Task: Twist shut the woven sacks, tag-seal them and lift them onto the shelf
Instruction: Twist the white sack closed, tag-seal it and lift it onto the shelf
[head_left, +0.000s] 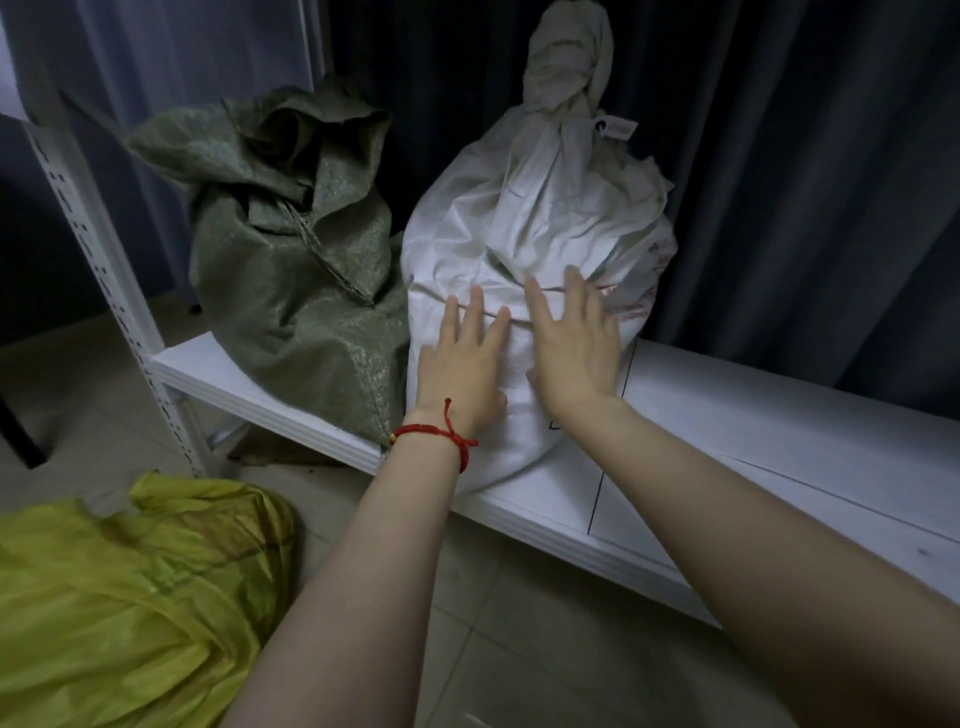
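White sack: the white sack (535, 228) is standing upright on the shelf (779, 441), directly ahead of both hands, with its neck twisted into a knot at the top.
Tag: a small pale tag (618, 127) is sticking out from the right side of the twisted neck.
Left hand: the left hand (462, 364) is lying flat against the lower front of the white sack, fingers straight and slightly spread, gripping nothing.
Right hand: the right hand (571, 343) is resting just beside it on the same sack, palm down, fingers extended and gripping nothing.
Arms: both forearms are reaching forward over the floor (467, 597); a red string bracelet (441, 434) is sitting on the left wrist.
Green sack: a green sack (291, 270) is slumping on the shelf, touching the white sack's left side, its mouth crumpled and loose.
Yellow sack: a yellow sack (130, 597) is lying on the floor at lower left, beside the left forearm.
Surroundings: a white perforated post (104, 270) is rising at the shelf's left end, and a dark curtain (805, 182) is hanging behind the sacks.
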